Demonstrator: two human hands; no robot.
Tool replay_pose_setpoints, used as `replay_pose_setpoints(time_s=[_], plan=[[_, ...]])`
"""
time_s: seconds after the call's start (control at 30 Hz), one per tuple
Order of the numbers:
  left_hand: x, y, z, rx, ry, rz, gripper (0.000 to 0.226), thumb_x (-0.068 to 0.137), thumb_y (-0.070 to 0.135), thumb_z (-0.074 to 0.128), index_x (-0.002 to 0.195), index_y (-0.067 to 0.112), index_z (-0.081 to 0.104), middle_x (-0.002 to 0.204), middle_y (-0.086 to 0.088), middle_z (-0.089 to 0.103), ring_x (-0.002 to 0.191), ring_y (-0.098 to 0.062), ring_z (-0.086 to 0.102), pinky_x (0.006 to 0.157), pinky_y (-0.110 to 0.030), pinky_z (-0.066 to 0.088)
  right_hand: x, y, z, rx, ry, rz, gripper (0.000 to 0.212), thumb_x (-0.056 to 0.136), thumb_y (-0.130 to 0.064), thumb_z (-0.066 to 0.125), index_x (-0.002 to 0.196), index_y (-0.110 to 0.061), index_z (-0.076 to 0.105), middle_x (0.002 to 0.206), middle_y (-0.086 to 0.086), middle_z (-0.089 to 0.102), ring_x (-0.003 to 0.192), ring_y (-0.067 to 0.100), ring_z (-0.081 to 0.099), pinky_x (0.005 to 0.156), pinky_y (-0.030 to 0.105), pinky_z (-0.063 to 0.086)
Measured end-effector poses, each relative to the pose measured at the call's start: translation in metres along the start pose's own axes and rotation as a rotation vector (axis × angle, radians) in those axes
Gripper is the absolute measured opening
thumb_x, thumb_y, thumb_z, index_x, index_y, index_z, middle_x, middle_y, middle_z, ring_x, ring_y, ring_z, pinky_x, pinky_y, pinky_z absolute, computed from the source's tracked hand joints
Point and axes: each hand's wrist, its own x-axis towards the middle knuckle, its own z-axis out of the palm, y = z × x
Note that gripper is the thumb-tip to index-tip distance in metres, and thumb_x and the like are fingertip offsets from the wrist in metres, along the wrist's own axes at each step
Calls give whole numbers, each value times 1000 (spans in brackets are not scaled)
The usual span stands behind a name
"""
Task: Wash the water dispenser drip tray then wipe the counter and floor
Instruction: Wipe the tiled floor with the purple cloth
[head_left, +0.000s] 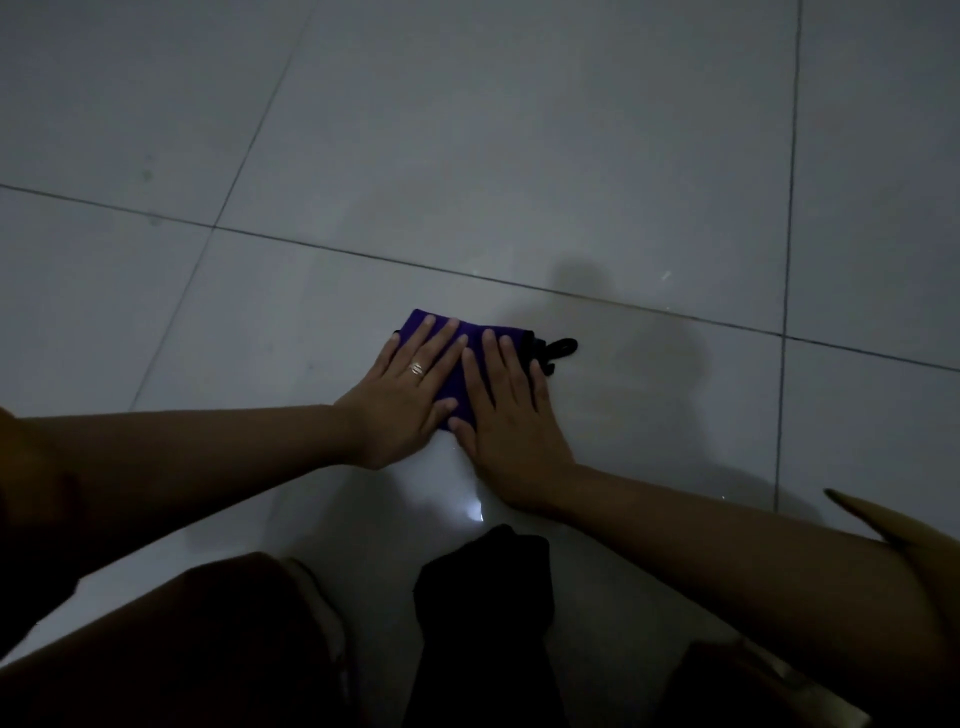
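Both hands lie flat and open on the cloth: the left hand (402, 387) and the right hand (506, 410) press the purple cloth (457, 364) onto the floor (467, 156). Floor wiping looks like the last job. No tray or counter shows.

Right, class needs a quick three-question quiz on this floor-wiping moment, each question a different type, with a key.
1. True or false: both hands press flat on the purple cloth.
2. Which hand wears a ring? A) left hand B) right hand C) neither
3. Fill in: the cloth lies on the tiled ____.

Key: 1 true; 2 A; 3 floor.
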Motion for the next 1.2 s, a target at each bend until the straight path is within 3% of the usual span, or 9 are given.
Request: replay_pose_setpoints(time_s=[0.2, 0.33, 0.5, 0.57, 0.7, 0.83, 0.97, 1.1, 1.2], plan=[[2, -4, 3, -30, 37, 26, 64, 99, 39, 25, 136, 23, -25, 144, 5, -33, 134, -14, -33, 112, -34, -15, 2, 3, -4, -62, -42, -10, 70, 98, -49, 22, 139, -16, -24, 156, 11, -22, 144, 26, -22, 110, 37, -22], [2, -6, 8, -30, 60, 47, 62, 98, 44, 21, 138, 24, -23, 146, 6, -30, 136, -14, -31, 113, -34, -15, 2, 12, -10, -121, -55, -70, 72, 98, -50, 22, 145, -14, -16, 158, 13, -17, 146, 27, -17, 114, 37, -17], [-11, 2, 12, -81, 61, 19, 63, 99, 42, 24, 138, 23, -21, 147, 4, -29, 137, -17, -29, 112, -35, -15, -10, 17, -12, -132, -98, -168, 69, 98, -50, 23, 143, -15, -17, 155, 10, -20, 137, 25, -30, 113, 36, -19], [-26, 11, 18, -36, 86, 6, 62, 98, 42, 24, 142, 18, -13, 151, -1, -20, 140, -23, -22, 114, -37, -10, -23, 8, -7, -114, -119, -169, 69, 97, -49, 23, 143, -14, -15, 155, 12, -18, 136, 29, -28, 112, 40, -20], [-46, 24, 21, 29, 127, 7, 64, 91, 39, 24, 145, 5, 22, 154, -16, 22, 140, -35, 8, 112, -50, 13, -39, -5, 1, -118, -153, -139, 67, 89, -52, 5, 139, -17, -20, 148, 8, -28, 137, 32, -27, 107, 44, -26], [-44, 23, 23, 21, 114, -1, 64, 90, 43, 17, 145, 11, 9, 156, -12, 12, 141, -31, -2, 114, -45, 4, -38, -4, 1, -114, -148, -133, 68, 88, -53, 4, 139, -17, -24, 145, 6, -33, 132, 29, -37, 107, 39, -28], [-42, 22, 22, 23, 115, 12, 67, 89, 44, 15, 146, 10, 11, 156, -11, 8, 141, -30, -5, 113, -43, 1, -37, -1, 3, -133, -141, -148, 67, 92, -53, 9, 139, -19, -23, 146, 6, -33, 131, 28, -38, 106, 37, -29], [-33, 15, 20, -6, 107, 4, 67, 90, 48, 11, 147, 14, -2, 153, -3, -13, 140, -24, -19, 114, -36, -9, -27, 3, 1, -134, -100, -157, 69, 90, -52, 11, 143, -15, -13, 155, 11, -16, 134, 28, -31, 110, 38, -22], [-19, 6, 15, -30, 110, -10, 64, 98, 41, 26, 146, 17, -9, 158, -4, -12, 138, -17, -26, 112, -33, -15, -13, 10, -1, -145, -52, -156, 69, 95, -52, 17, 145, -14, -10, 158, 12, -9, 136, 24, -27, 113, 36, -17]])
